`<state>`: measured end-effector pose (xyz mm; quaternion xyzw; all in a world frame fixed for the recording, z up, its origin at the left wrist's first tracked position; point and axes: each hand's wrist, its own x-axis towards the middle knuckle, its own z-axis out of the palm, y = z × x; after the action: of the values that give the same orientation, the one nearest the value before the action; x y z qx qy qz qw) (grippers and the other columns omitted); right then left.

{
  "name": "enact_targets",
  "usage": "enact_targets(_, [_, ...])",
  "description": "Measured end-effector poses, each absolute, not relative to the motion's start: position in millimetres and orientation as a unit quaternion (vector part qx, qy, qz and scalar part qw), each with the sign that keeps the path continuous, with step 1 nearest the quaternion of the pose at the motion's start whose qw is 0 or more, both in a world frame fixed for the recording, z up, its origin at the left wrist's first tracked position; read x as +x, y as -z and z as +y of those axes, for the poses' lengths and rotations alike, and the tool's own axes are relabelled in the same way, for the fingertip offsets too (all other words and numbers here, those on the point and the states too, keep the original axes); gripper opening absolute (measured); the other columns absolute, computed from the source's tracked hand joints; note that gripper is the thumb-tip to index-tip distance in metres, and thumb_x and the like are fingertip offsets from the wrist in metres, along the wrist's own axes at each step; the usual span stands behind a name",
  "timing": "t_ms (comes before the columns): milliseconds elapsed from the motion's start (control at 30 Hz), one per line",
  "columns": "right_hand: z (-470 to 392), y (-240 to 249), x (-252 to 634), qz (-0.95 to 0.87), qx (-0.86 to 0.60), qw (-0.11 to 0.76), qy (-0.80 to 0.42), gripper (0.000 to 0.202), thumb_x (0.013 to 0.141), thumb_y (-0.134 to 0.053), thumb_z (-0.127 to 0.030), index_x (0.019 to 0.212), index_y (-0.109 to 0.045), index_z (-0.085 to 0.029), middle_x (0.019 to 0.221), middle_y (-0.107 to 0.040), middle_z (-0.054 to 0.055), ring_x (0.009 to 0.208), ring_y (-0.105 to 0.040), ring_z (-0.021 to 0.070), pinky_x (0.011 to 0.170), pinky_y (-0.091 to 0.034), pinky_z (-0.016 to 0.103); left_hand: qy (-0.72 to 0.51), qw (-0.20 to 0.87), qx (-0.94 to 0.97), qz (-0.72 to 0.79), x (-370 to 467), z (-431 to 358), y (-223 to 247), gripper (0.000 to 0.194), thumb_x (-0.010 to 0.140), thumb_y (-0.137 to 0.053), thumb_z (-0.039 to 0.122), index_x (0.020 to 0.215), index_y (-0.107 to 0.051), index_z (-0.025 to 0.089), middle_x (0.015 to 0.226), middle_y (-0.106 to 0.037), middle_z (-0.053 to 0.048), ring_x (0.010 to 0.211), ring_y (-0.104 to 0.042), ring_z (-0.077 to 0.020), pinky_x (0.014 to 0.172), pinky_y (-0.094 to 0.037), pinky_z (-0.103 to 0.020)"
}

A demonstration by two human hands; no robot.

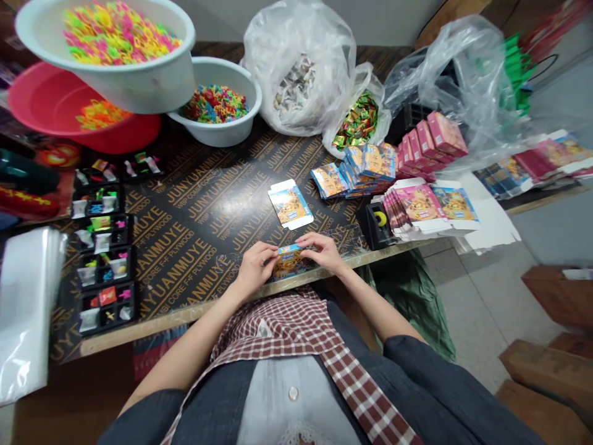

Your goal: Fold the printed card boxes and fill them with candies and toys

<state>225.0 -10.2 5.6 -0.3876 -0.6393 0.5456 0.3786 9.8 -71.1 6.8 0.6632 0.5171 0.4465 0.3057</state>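
Note:
Between my hands, at the table's near edge, stands a small blue and yellow printed box [290, 262]. My left hand [257, 264] grips its left end, thumb and fingers pressed against the cardboard. At the other end my right hand [323, 252] holds the box's top edge and right side with bent fingers. Just beyond it lies a flat, unfolded blue carton [291, 205] with white flaps, touched by neither hand. To the right a black tape dispenser [374, 225] with yellow tape sits close to the edge.
Blue boxes [365, 170] and pink boxes [430, 145] are piled at right, near stacked flat cartons [417, 207]. Black trays [106, 309] with small toys line the left, beside clear plastic bags [28, 309]. Basins [227, 127] and a plastic bag [301, 37] stand behind.

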Motion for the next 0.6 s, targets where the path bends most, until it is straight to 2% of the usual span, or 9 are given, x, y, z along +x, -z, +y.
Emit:
enact_targets(67, [-15.9,-5.9,225.3,-0.664,-0.38,0.389,-0.513,0.01,0.076,-0.077,-0.038,0.077,-0.077,-0.028,0.093,-0.076,0.006,0.091,-0.067,0.0246,0.092,-0.049,0.047,-0.405,0.266,0.708,0.514,14.9,-68.2,-5.3,0.015,0.087,-0.061,0.03,0.079,-0.07,0.021,0.085,-0.07,-0.008,0.079,-0.064,-0.02,0.075,-0.051,-0.032])
enact_targets(133, [-19.7,-8.2,230.7,-0.688,-0.383,0.391,-0.476,0.008,0.078,-0.076,-0.037,0.079,-0.078,-0.03,0.101,-0.075,0.007,0.098,-0.065,0.0255,0.097,-0.047,0.048,-0.351,0.239,0.753,0.504,22.4,-63.4,-6.1,0.018,0.09,-0.057,0.029,0.099,-0.07,0.02,0.089,-0.069,-0.008,0.081,-0.064,-0.0204,0.075,-0.05,-0.031])
enact_targets(200, [-19.5,-10.6,247.4,-0.694,-0.418,0.399,-0.429,0.016,0.075,-0.078,-0.038,0.088,-0.078,-0.03,0.111,-0.072,0.006,0.107,-0.062,0.0264,0.103,-0.043,0.048,-0.31,0.218,0.783,0.492,29.1,-58.5,-9.1,0.029,0.094,-0.051,0.027,0.117,-0.066,0.019,0.092,-0.068,-0.008,0.08,-0.063,-0.0197,0.073,-0.05,-0.03])
enact_targets(267, [-16.3,-11.4,278.8,-0.658,-0.506,0.431,-0.353,0.025,0.075,-0.078,-0.04,0.099,-0.077,-0.03,0.116,-0.069,0.007,0.111,-0.058,0.0264,0.105,-0.041,0.046,-0.296,0.19,0.794,0.495,31.9,-53.7,-13.0,0.034,0.096,-0.045,0.025,0.126,-0.062,0.02,0.093,-0.066,-0.007,0.078,-0.062,-0.0188,0.072,-0.048,-0.029])
enact_targets(367, [-11.3,-8.5,343.4,-0.542,-0.666,0.468,-0.209,0.026,0.081,-0.067,-0.039,0.103,-0.075,-0.025,0.107,-0.064,0.008,0.1,-0.058,0.0251,0.1,-0.044,0.044,-0.285,0.128,0.798,0.516,30.7,-46.9,-16.3,0.039,0.097,-0.044,0.024,0.133,-0.058,0.022,0.095,-0.064,-0.008,0.08,-0.06,-0.0199,0.071,-0.047,-0.029])
enact_targets(433, [-8.9,-4.5,383.6,-0.492,-0.732,0.447,-0.148,0.026,0.079,-0.066,-0.036,0.098,-0.075,-0.021,0.097,-0.062,0.008,0.087,-0.057,0.0238,0.093,-0.045,0.044,-0.266,0.087,0.812,0.512,30.3,-43.9,-14.8,0.042,0.096,-0.044,0.021,0.135,-0.058,0.024,0.095,-0.063,-0.008,0.079,-0.058,-0.0206,0.069,-0.045,-0.03])
enact_targets(600, [2.5,4.6,431.3,-0.504,-0.761,0.373,-0.168,0.012,0.069,-0.07,-0.031,0.074,-0.074,-0.021,0.069,-0.054,0.002,0.073,-0.051,0.0215,0.085,-0.043,0.04,-0.253,0.025,0.84,0.48,34.2,-44.9,-1.8,0.051,0.09,-0.042,0.007,0.129,-0.064,0.03,0.089,-0.061,-0.008,0.075,-0.055,-0.0193,0.067,-0.042,-0.03])
